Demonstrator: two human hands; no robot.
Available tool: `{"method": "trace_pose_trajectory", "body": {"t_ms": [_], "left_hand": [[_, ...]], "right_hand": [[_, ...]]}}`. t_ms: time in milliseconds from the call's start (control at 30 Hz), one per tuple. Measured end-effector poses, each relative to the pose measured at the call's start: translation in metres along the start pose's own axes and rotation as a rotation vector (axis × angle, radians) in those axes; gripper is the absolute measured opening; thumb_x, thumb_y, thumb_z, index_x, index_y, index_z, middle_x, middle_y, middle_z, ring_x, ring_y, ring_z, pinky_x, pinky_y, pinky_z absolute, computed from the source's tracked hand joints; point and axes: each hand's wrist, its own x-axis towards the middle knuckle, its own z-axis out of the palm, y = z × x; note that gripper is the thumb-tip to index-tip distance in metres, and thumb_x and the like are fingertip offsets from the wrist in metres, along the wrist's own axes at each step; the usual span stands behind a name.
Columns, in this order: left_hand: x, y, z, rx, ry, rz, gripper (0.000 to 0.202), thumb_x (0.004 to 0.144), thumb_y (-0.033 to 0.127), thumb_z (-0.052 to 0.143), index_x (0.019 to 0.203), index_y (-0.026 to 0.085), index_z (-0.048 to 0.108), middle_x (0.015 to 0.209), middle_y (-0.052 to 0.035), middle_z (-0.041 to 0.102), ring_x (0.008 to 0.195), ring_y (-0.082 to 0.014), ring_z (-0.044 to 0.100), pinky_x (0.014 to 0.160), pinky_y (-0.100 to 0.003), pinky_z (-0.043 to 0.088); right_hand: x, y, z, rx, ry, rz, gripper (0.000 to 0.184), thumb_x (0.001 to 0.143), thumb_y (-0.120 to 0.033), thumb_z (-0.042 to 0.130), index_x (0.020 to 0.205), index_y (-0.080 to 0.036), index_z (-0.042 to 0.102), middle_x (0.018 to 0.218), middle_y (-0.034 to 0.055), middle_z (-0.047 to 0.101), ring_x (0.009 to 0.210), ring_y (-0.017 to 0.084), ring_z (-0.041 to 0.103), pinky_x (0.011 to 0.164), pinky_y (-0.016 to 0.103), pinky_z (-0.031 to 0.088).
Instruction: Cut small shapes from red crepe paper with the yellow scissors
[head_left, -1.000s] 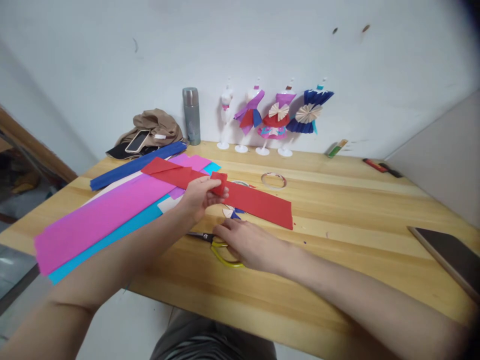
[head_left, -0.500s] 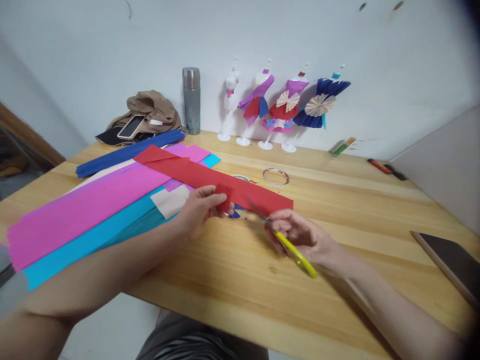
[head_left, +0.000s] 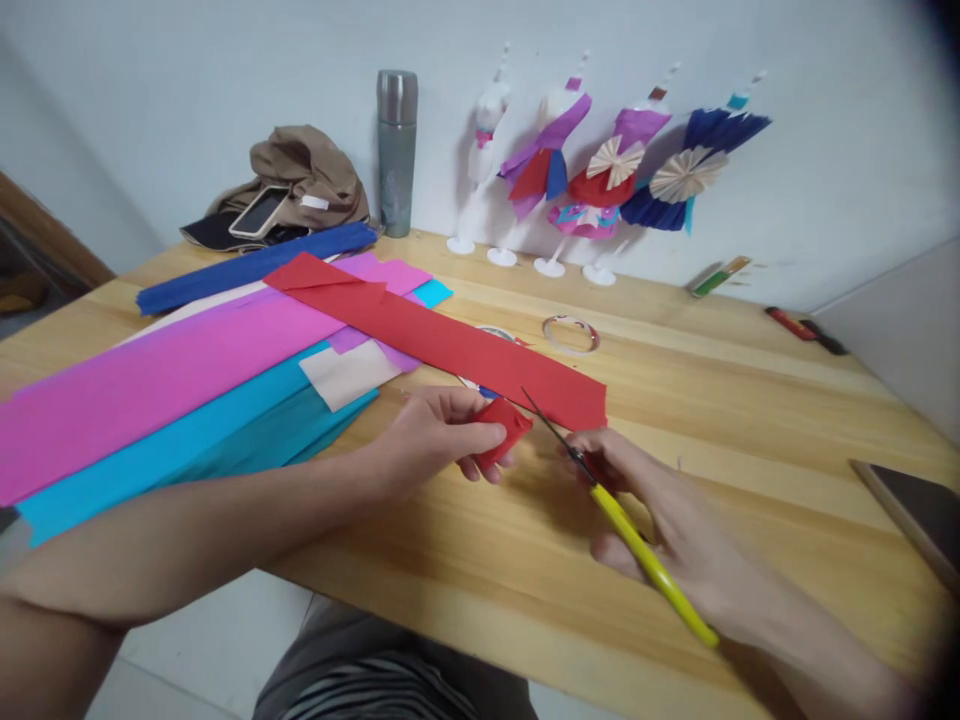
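My left hand [head_left: 439, 437] pinches a small folded piece of red paper [head_left: 504, 432] just above the wooden table [head_left: 480, 540]. My right hand [head_left: 660, 515] grips yellow-handled scissors [head_left: 622, 520], whose blades point up and left toward the red piece and stop just short of it. Behind both hands a long red paper strip [head_left: 442, 340] lies slantwise across pink [head_left: 150, 385] and cyan [head_left: 187, 450] sheets.
A dark blue paper roll [head_left: 255, 265], a steel flask [head_left: 396, 150], a brown cloth with a phone [head_left: 289, 185], several paper-dressed doll stands [head_left: 600, 180] and a tape ring [head_left: 570, 333] lie further back. A dark tablet [head_left: 915, 510] sits at the right edge.
My right hand picked the scissors up off the table and brought them toward the red piece. My left hand drew the red piece nearer to me. The view tilted down.
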Motion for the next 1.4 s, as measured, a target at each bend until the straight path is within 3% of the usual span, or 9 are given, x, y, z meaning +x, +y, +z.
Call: {"method": "trace_pose_trajectory", "body": {"t_ms": [100, 233, 633, 1000, 1400], "left_hand": [[-0.001, -0.001, 0.0, 0.009, 0.009, 0.027, 0.017, 0.071, 0.028, 0.069, 0.074, 0.011, 0.068, 0.07, -0.0052, 0.071, 0.056, -0.0113, 0.065, 0.052, -0.021, 0.048], [-0.001, -0.002, -0.001, 0.02, 0.013, 0.041, 0.016, 0.072, 0.027, 0.069, 0.073, 0.011, 0.068, 0.068, -0.0044, 0.07, 0.056, -0.0108, 0.065, 0.053, -0.02, 0.049], [0.001, -0.003, 0.001, 0.073, -0.032, 0.017, 0.011, 0.071, 0.022, 0.065, 0.074, 0.013, 0.069, 0.068, -0.0025, 0.069, 0.057, -0.0098, 0.063, 0.054, -0.02, 0.047], [0.0, -0.001, 0.001, 0.094, -0.048, -0.007, 0.01, 0.071, 0.022, 0.064, 0.069, 0.013, 0.067, 0.067, -0.0022, 0.068, 0.058, -0.0096, 0.063, 0.054, -0.019, 0.046], [-0.001, -0.001, 0.001, 0.084, -0.032, -0.044, 0.009, 0.069, 0.021, 0.065, 0.07, 0.012, 0.068, 0.067, -0.0032, 0.069, 0.058, -0.0099, 0.063, 0.054, -0.019, 0.047]], "right_hand": [[-0.001, 0.002, 0.003, -0.13, -0.06, 0.01, 0.039, 0.083, -0.039, 0.069, 0.117, -0.025, 0.055, 0.097, 0.0057, 0.062, 0.076, 0.021, 0.058, 0.066, 0.033, 0.051], [0.0, 0.004, 0.009, -0.158, -0.095, 0.024, 0.042, 0.08, -0.037, 0.069, 0.117, -0.025, 0.055, 0.105, 0.0087, 0.065, 0.082, 0.025, 0.062, 0.068, 0.036, 0.052], [0.001, -0.008, 0.012, -0.114, -0.067, 0.039, 0.027, 0.085, -0.043, 0.064, 0.103, -0.023, 0.059, 0.079, 0.0019, 0.06, 0.061, 0.018, 0.053, 0.053, 0.03, 0.045], [0.007, -0.016, 0.01, 0.081, -0.12, 0.15, 0.021, 0.084, -0.042, 0.064, 0.09, -0.023, 0.059, 0.072, -0.0003, 0.052, 0.059, 0.016, 0.046, 0.052, 0.027, 0.042], [0.005, -0.01, 0.012, 0.269, -0.13, 0.17, 0.028, 0.084, -0.046, 0.07, 0.095, -0.023, 0.06, 0.071, -0.0026, 0.048, 0.061, 0.014, 0.042, 0.053, 0.026, 0.036]]}}
